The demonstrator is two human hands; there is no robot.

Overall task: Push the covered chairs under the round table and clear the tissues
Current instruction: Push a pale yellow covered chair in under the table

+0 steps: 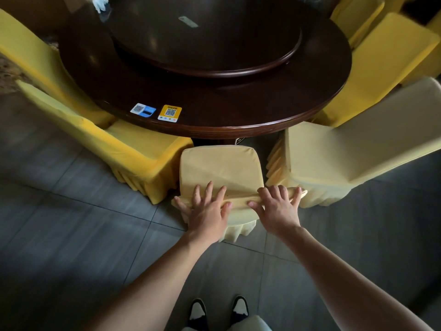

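Chair in hand: a pale yellow covered chair [220,168] stood directly before the person, its seat front just at the edge of the round table [214,96], not yet fully under it.
Cover: smooth fabric with a diagonal crease across the seat and a pleated skirt at the bottom.
Left hand [206,210]: lay flat on the top of the chair back, fingers spread apart, thumb over the rail.
Right hand [278,206]: pressed on the same rail, fingers splayed, not curled around it.
Neighbouring chairs: a brighter yellow chair [133,151] stood at the left, a cream chair [334,154] at the right, both angled toward the table.
Table: dark wood, with a raised turntable [205,39] and two QR stickers [156,111] near the edge.
Tissues: something white [100,2] showed at the far left rim; too blurred to tell.
Floor: grey tiles [71,235].
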